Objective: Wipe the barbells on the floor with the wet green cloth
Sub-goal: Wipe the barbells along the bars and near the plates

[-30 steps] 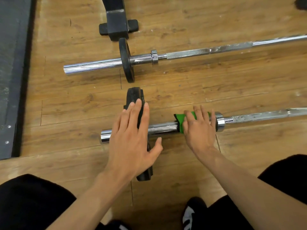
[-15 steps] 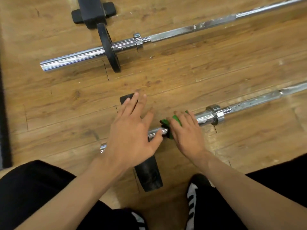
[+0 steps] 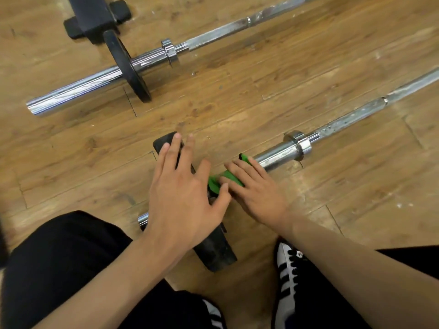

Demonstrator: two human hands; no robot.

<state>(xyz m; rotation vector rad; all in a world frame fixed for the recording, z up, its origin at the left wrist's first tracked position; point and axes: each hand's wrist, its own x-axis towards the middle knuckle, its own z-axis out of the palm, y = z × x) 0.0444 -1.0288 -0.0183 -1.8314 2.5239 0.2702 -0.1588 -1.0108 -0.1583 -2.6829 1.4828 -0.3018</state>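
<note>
Head view, green cloth (image 3: 214,183) under right fingers (image 3: 240,170), on barbell (image 3: 278,154)

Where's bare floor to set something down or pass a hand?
Free: the wooden floor between the far chrome barbell and near chrome barbell, and left of the near black weight plate. Crowded: at that plate, where left hand, right hand and green cloth meet.
</note>
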